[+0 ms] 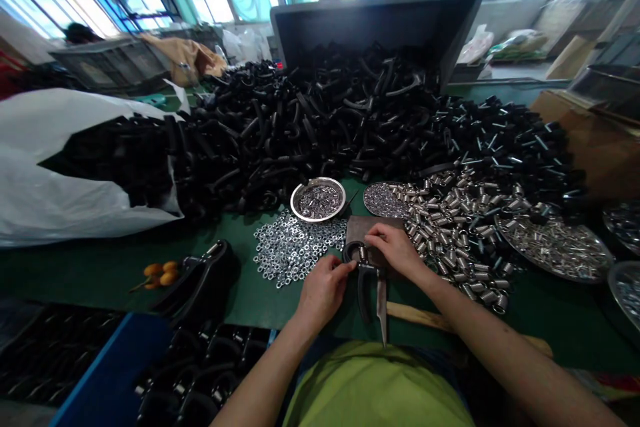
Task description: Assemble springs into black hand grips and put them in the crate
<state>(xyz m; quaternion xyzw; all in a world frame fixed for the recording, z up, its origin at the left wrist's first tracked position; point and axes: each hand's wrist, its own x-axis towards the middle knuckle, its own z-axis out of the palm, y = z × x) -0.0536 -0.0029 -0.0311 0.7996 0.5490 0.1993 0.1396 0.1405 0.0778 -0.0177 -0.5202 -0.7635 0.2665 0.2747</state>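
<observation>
My left hand (323,288) is closed, its fingertips pinching the left side of a black curved handle part (363,277) that lies on the green table in front of me. My right hand (395,250) is closed over the top of the same part, fingers curled down onto it above a small brown block (357,227). A metal blade-like strip (382,303) points toward me from under the hands. A heap of small silver nuts (293,250) lies just left of my hands, and a spread of silver springs (460,233) just right.
A huge pile of black curved parts (320,120) fills the table's back, spilling from a tipped grey crate (375,20). A round metal dish (318,199) holds small pieces. White bag (60,167) left, blue bin (115,373) of assembled parts near left, metal trays (555,247) right, wooden stick (415,315).
</observation>
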